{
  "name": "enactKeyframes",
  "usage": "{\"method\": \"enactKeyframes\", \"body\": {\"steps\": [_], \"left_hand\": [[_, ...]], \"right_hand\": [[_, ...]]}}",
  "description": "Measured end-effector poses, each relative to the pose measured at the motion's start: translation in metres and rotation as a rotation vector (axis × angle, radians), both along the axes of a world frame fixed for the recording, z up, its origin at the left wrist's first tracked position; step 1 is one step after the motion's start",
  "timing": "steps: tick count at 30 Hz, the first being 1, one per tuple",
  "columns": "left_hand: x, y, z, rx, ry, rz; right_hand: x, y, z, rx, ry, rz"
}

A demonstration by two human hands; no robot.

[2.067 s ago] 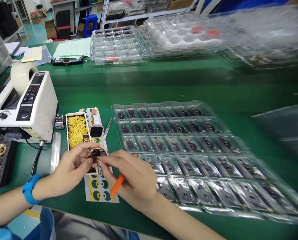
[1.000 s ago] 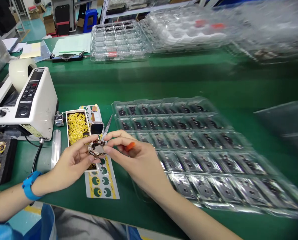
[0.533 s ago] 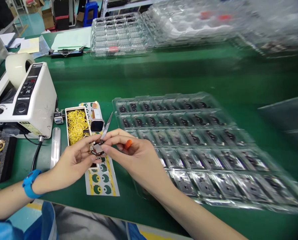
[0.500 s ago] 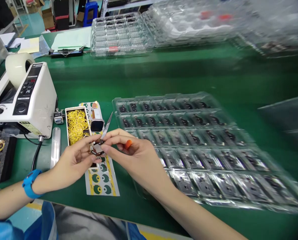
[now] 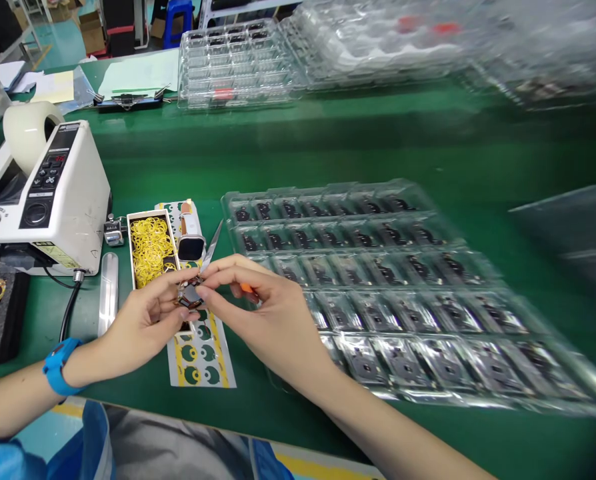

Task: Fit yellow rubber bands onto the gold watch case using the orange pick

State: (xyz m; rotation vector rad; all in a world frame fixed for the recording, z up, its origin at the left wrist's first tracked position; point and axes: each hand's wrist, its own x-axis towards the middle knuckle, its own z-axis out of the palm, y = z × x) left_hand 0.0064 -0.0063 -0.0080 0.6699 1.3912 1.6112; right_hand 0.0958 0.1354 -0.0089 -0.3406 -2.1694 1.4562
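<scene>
A small round electronic part point(image 5: 191, 293) with a grey, flat-sided centre and coppery edges is held up between both hands. My left hand point(image 5: 151, 310) grips its near and left edges between thumb and fingers. My right hand point(image 5: 263, 300) pinches at its right side, thumb on the grey face. A pointed silver blade point(image 5: 212, 247) sticks up beyond the right fingertips; its lower end is hidden. Something orange point(image 5: 249, 289) shows under the curled right fingers, and I cannot tell what it belongs to. Beneath the hands lies a sheet of yellow ring-shaped stickers point(image 5: 211, 380).
A white box of yellow rings point(image 5: 151, 250) stands behind my left hand, beside a smartwatch point(image 5: 191, 247). On the left are a tape dispenser point(image 5: 85, 200), a metal strip point(image 5: 109, 287) and a black foam tray point(image 5: 15, 327). A clear tray of dark parts point(image 5: 378, 333) covers the right.
The view has shifted slightly, so the bench items appear a little further left and up. Both hands keep hold of the round part, with only slight finger movement.
</scene>
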Motion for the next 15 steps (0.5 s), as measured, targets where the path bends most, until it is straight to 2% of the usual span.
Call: {"method": "enactKeyframes", "body": {"steps": [6, 15], "left_hand": [[0.0012, 0.0021, 0.0039, -0.008, -0.019, 0.021], [0.0044, 0.0036, -0.0029, -0.018, -0.085, 0.125]], "right_hand": [[-0.0002, -0.0042, -0.0049, 0.035, 0.052, -0.039], [-0.0012, -0.0071, -0.0054, 0.159, 0.074, -0.025]]}}
